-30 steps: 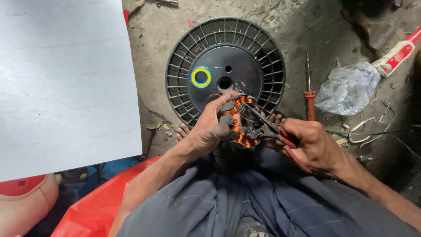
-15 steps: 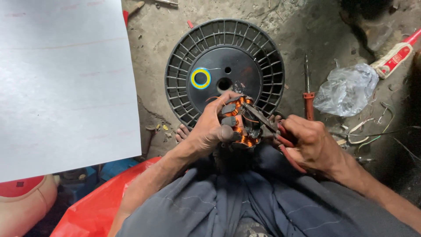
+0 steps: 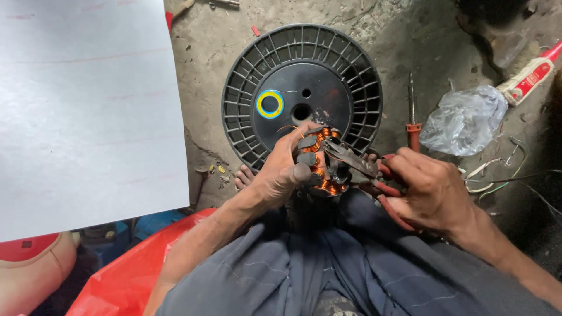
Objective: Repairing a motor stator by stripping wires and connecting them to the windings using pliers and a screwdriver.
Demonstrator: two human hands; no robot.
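Between the hands, the left hand (image 3: 280, 175) grips a copper coil (image 3: 321, 161); the right hand (image 3: 427, 190) squeezes pliers (image 3: 357, 161) against it.

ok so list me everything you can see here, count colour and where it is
wound coil part: 1, copper-orange windings on dark metal, centre, held in the left hand
pliers: 1, grey jaws with red handles, in the right hand, tips at the coils
large spool: 1, black with a yellow-and-blue ring, on the ground beyond the hands
screwdriver: 1, red handle, right of the spool
plastic bag: 1, clear, crumpled, right
loose wires: several, pale and green, far right
white sheet: 1, upper left
red plastic: 1, lower left
left hand: grip around the coil part
right hand: grip closed on the pliers
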